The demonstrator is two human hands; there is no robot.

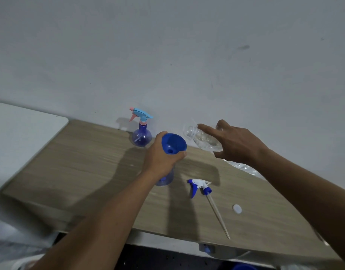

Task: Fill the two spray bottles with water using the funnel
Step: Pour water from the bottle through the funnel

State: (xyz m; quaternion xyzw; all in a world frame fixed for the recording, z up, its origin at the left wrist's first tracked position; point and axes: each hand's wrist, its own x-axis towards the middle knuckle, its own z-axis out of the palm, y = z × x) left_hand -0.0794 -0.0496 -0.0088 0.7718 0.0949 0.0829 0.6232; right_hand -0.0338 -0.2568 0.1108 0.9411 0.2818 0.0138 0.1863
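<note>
**Blue funnel seated, pour about to start**

Capped spray bottle (142, 136) waits at back left. Left hand (161, 155) grips funnel (174, 143) on open bottle (165, 178). Right hand (237, 142) holds tilted water bottle (203, 140). Judged next: mouth over funnel, pour slowly.

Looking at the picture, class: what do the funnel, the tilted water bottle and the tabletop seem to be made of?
Funnel: opaque blue plastic, smooth with a slight sheen.
Water bottle: thin clear plastic; the wall and water show through it, with bright glints.
Tabletop: matte, pale wood-grain streaks; probably laminate or veneer over board, though solid wood can't be ruled out.
</note>
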